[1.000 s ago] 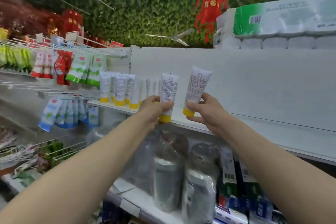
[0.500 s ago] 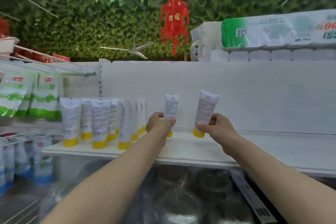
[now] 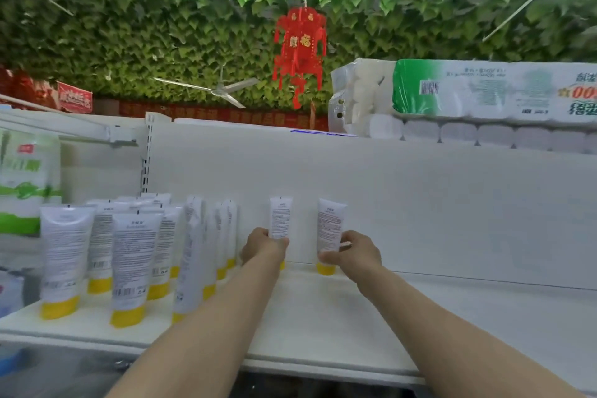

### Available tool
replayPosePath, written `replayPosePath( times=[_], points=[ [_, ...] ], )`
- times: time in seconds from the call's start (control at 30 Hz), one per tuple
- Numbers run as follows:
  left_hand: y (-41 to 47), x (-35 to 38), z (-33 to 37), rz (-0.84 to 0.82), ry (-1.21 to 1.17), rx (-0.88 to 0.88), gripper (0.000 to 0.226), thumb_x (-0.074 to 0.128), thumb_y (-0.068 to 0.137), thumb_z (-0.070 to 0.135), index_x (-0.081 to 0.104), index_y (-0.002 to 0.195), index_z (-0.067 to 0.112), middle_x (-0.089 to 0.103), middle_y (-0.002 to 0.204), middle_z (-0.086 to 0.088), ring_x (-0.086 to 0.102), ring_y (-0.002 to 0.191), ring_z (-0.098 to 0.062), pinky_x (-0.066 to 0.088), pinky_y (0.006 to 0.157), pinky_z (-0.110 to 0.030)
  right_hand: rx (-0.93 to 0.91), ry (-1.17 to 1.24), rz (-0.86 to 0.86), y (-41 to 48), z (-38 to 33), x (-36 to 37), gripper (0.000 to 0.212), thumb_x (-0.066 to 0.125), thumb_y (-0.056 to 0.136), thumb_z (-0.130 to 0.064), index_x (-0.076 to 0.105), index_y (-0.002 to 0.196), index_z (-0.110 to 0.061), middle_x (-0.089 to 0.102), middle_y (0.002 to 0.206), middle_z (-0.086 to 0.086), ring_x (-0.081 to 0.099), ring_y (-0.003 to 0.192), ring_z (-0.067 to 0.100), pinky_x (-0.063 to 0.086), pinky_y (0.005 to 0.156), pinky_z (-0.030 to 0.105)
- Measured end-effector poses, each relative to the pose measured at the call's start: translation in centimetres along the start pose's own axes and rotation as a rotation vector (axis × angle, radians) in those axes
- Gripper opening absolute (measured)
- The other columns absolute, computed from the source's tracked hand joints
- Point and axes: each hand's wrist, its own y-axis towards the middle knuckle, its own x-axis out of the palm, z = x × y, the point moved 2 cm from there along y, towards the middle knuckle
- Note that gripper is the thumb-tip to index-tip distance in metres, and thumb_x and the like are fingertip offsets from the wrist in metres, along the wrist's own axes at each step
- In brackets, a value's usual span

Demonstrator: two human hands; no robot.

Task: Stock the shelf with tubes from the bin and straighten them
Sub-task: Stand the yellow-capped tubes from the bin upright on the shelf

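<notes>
While your left fingers [image 3: 260, 237] curl round the lower half of the left tube [image 3: 280, 220], your right fingers [image 3: 350, 236] pinch the right tube [image 3: 330, 226] just above its yellow cap. Both tubes stand cap-down. The left one looks upright, and the right one leans a little away from the block [image 3: 135, 265] of stocked tubes.

The left tube is just right of the block's last file, with the right tube beyond it and a gap between them. Both sit about level with the block's rearmost tubes. The right cap appears to rest on the shelf [image 3: 484, 317]. Your left hand [image 3: 263, 247] hides the other cap, so contact there can't be told.

You are likely at the placing step, setting this pair down to extend the block. The next move calls for seating both caps flat before you let go. Then tip the right tube upright and slide the pair in line with the block's files. The bin is out of view.
</notes>
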Motion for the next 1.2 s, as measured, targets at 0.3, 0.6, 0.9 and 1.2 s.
replayPosePath(
  times=[0.3, 0.6, 0.9, 1.2],
  points=[
    [3.3, 0.3, -2.3, 0.077, 0.098, 0.036, 0.021, 0.072, 0.077, 0.034, 0.056, 0.089, 0.027, 0.062, 0.086, 0.007, 0.060, 0.089, -0.022, 0.047, 0.074, -0.028, 0.066, -0.183, -0.014, 4.7, 2.5, 3.3, 0.044, 0.077, 0.048, -0.047, 0.066, 0.088, -0.032, 0.066, 0.101, -0.006, 0.065, 0.088, 0.012, 0.056, 0.081, 0.031],
    [4.2, 0.4, -3.4, 0.059, 0.107, 0.076, 0.025, 0.076, 0.078, 0.035, 0.059, 0.093, 0.024, 0.065, 0.089, 0.006, 0.061, 0.090, -0.022, 0.048, 0.079, -0.029, 0.010, -0.256, -0.076, 6.5, 1.6, 5.8, 0.037, 0.078, 0.053, -0.047, 0.061, 0.080, -0.027, 0.064, 0.099, 0.000, 0.060, 0.101, 0.020, 0.054, 0.086, 0.039],
    [4.5, 0.7, -3.9, 0.063, 0.122, 0.116, 0.034, 0.077, 0.076, 0.040, 0.058, 0.099, 0.024, 0.066, 0.097, 0.004, 0.062, 0.098, -0.023, 0.051, 0.087, -0.035, -0.019, -0.308, -0.083, 6.8, 2.7, 6.9, 0.044, 0.073, 0.056, -0.057, 0.061, 0.085, -0.028, 0.064, 0.100, 0.002, 0.061, 0.094, 0.020, 0.053, 0.081, 0.035],
    [4.6, 0.9, -4.1, 0.086, 0.280, 0.088, 0.043, 0.077, 0.074, 0.045, 0.057, 0.107, 0.025, 0.067, 0.106, 0.001, 0.057, 0.108, -0.026, 0.049, 0.089, -0.036, -0.002, -0.357, -0.098, 6.7, 2.9, 6.5, 0.037, 0.076, 0.057, -0.050, 0.065, 0.079, -0.022, 0.068, 0.091, 0.001, 0.062, 0.097, 0.022, 0.053, 0.078, 0.033]
  ],
)
